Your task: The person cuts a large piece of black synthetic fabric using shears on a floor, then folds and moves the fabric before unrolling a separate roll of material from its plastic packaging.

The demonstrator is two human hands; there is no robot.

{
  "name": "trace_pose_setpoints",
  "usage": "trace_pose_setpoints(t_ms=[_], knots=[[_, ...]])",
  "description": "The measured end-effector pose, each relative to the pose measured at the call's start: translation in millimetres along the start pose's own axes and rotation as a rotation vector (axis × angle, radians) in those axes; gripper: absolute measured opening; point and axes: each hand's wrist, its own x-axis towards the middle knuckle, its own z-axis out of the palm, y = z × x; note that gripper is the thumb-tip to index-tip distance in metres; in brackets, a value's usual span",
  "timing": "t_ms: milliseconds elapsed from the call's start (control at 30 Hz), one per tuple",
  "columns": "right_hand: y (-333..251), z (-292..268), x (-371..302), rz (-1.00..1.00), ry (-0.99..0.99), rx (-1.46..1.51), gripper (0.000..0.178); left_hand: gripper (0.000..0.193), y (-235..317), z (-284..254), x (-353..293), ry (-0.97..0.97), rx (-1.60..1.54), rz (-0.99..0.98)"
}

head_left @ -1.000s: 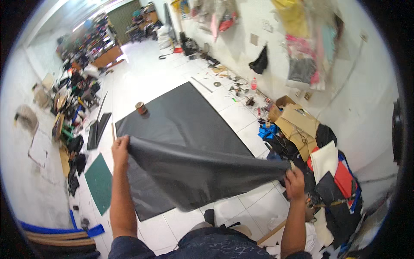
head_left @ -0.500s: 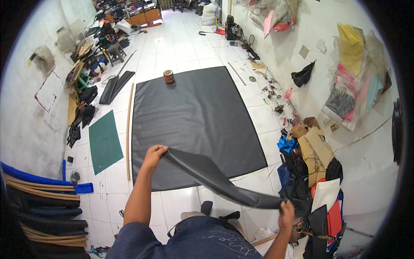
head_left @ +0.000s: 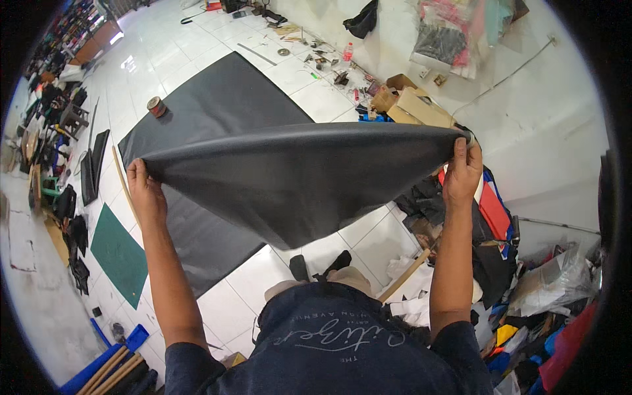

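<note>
A piece of black leather-like sheet (head_left: 296, 178) hangs stretched between my two raised hands, its lower part sagging to a point in front of me. My left hand (head_left: 146, 187) pinches its left end. At the other end, my right hand (head_left: 463, 170) grips the upper corner between thumb and fingers. Beneath and beyond it, a large black sheet (head_left: 217, 99) lies flat on the white tiles, partly hidden by the held piece. A small round tin (head_left: 157, 106) stands on that sheet near its far left edge.
Left of the large sheet lie a wooden strip (head_left: 122, 178) and a green cutting mat (head_left: 118, 257). Fabric rolls (head_left: 108, 368) rest at the lower left. Along the right wall are cardboard (head_left: 418, 108), scraps and plastic bags (head_left: 553, 283). A wooden stick (head_left: 405, 275) lies near my feet.
Both hands have risen, the right one most, pulling the narrow, slanting piece into a wide, nearly level span. The head view has turned to the right.
</note>
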Motion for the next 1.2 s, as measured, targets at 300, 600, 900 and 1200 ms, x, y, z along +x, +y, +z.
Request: trace_pose_setpoints(t_ms=[300, 600, 900, 1200], knots=[[-56.4, 86.9, -18.0, -0.364, 0.015, -0.005, 0.015, 0.066, 21.3, 28.7, 38.9, 0.137, 0.840, 0.486], [-110.8, 55.1, -7.9, -0.035, -0.517, 0.056, 0.063, 0.027, 52.6, 210.8, -81.3, -1.061, 0.742, 0.393], [32.3, -36.6, -91.1, 0.202, -0.825, -0.471, 0.044, 0.017, 106.6, 184.6, -37.2, -0.937, 0.647, 0.421], [44.4, 8.7, -104.2, 0.304, -0.635, -0.490, 0.039, 0.016, 143.0, 167.9, -20.1, -0.929, 0.756, 0.274]])
